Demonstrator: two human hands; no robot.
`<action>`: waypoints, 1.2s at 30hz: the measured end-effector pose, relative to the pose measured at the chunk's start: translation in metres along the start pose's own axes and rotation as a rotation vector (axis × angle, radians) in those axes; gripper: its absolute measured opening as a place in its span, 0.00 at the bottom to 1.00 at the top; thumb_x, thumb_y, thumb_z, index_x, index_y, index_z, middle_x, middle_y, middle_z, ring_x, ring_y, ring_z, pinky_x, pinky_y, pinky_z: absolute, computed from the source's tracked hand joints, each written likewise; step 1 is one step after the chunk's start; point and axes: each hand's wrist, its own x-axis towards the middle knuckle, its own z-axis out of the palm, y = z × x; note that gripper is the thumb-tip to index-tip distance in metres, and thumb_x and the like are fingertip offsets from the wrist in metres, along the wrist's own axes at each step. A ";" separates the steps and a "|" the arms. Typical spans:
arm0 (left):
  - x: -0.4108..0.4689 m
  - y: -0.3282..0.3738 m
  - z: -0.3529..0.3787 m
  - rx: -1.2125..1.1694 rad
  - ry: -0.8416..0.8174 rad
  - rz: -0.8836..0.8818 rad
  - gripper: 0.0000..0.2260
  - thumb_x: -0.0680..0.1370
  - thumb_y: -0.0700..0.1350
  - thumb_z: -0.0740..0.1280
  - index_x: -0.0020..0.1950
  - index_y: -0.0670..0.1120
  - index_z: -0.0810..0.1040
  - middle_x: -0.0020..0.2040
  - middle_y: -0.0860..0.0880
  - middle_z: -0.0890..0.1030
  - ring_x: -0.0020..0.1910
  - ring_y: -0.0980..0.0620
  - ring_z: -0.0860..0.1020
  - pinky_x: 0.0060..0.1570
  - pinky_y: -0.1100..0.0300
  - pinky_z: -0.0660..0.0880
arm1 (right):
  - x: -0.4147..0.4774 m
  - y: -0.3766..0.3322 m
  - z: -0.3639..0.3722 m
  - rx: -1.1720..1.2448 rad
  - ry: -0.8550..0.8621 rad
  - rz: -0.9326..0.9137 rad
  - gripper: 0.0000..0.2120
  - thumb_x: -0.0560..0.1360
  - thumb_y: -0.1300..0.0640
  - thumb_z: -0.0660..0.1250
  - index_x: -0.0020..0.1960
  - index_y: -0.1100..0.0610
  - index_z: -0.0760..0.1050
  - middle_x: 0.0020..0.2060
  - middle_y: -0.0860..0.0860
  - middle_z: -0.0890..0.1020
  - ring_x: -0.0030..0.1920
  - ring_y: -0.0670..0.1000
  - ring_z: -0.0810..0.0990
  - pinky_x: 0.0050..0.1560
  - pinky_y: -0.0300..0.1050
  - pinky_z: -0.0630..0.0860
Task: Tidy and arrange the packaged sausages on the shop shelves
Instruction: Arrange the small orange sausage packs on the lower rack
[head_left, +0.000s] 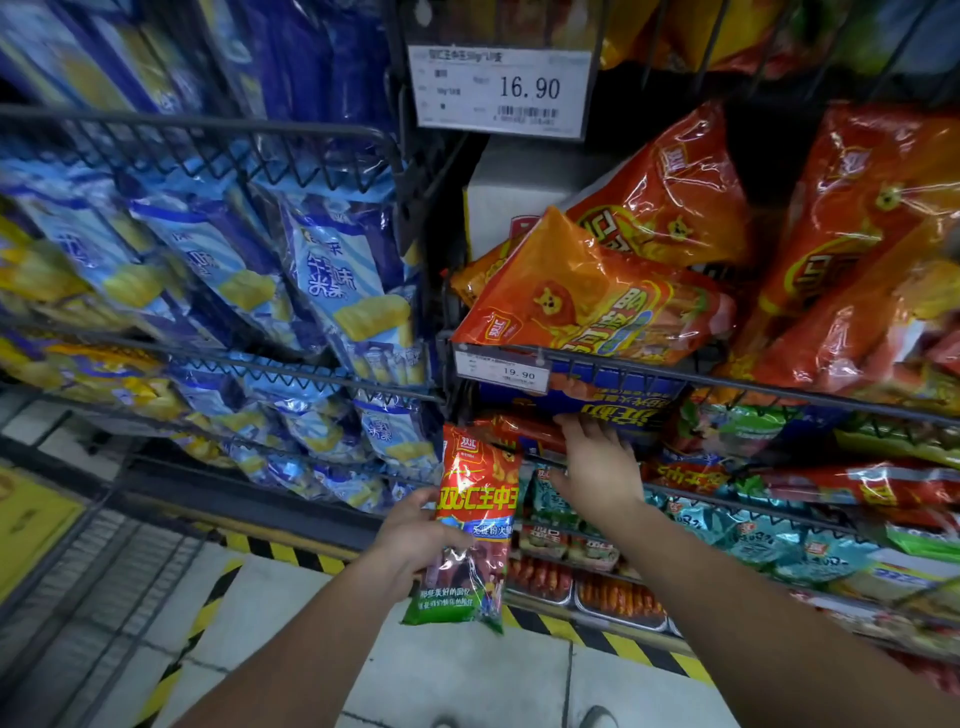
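My left hand (415, 540) grips a long red sausage pack (475, 514) upright in front of the lower shelf, its green end pointing down. My right hand (597, 467) reaches forward under the wire shelf, fingers stretched onto red sausage packs (530, 431) lying there. Just above my right hand sits a blue sausage carton (613, 400). An orange sausage bag (582, 296) leans on the wire basket rail (727, 382) higher up.
Blue and yellow snack bags (311, 291) fill the wire racks on the left. Price tags read 16.90 (501, 88) and 19.90 (501, 370). Teal packs (753, 535) and trays of sausages (613, 597) line the bottom shelves. Yellow-black tape (623, 639) marks the floor edge.
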 end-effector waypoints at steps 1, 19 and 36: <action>0.000 -0.003 -0.002 0.010 0.004 0.010 0.30 0.66 0.31 0.78 0.63 0.48 0.72 0.46 0.49 0.86 0.30 0.48 0.80 0.24 0.58 0.71 | 0.003 -0.002 0.001 -0.011 -0.014 -0.013 0.34 0.77 0.50 0.68 0.78 0.50 0.57 0.73 0.51 0.66 0.73 0.57 0.63 0.71 0.56 0.64; -0.003 -0.007 -0.021 -0.214 0.058 0.047 0.28 0.68 0.32 0.77 0.63 0.49 0.73 0.50 0.50 0.86 0.46 0.51 0.85 0.36 0.59 0.75 | 0.051 -0.014 0.008 -0.089 -0.185 -0.012 0.37 0.72 0.45 0.75 0.74 0.46 0.59 0.67 0.50 0.70 0.67 0.58 0.71 0.60 0.57 0.73; -0.008 0.001 -0.017 -0.157 0.130 0.092 0.29 0.68 0.29 0.76 0.63 0.51 0.73 0.49 0.51 0.84 0.50 0.51 0.82 0.50 0.50 0.76 | 0.017 0.019 -0.024 -0.042 0.043 -0.049 0.23 0.77 0.41 0.66 0.68 0.50 0.70 0.51 0.50 0.81 0.46 0.55 0.81 0.33 0.44 0.75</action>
